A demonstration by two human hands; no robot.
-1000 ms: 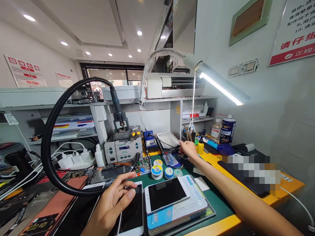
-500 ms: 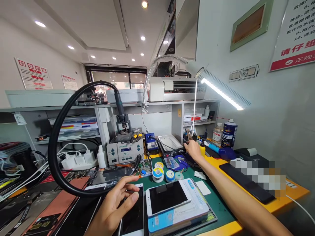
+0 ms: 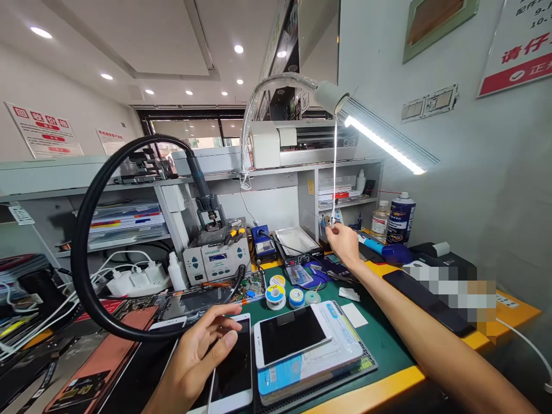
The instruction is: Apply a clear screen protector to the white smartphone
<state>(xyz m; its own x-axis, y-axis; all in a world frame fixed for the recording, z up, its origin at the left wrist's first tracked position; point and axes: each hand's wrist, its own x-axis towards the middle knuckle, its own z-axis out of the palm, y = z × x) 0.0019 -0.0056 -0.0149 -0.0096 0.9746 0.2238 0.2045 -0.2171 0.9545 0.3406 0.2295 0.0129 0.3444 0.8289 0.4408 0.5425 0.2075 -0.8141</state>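
My left hand hangs with spread fingers over the upper part of a white smartphone, holding nothing. Its screen is black. Further right, a second white smartphone lies on a stack of blue-and-white repair pads. My right hand is stretched out at the back of the bench, its fingertips drawn together at a cup of tools. Whether those fingers pinch anything thin, I cannot tell.
Two solder wire spools stand on the green bench mat. Behind them are a hot-air rework station, a blue soldering unit and a heating plate. A black hose loops in front at left.
My right hand has risen and moved back toward the tool cup, its fingers drawing together. My left hand has lifted slightly off the phone, and the whole view has tilted a little.
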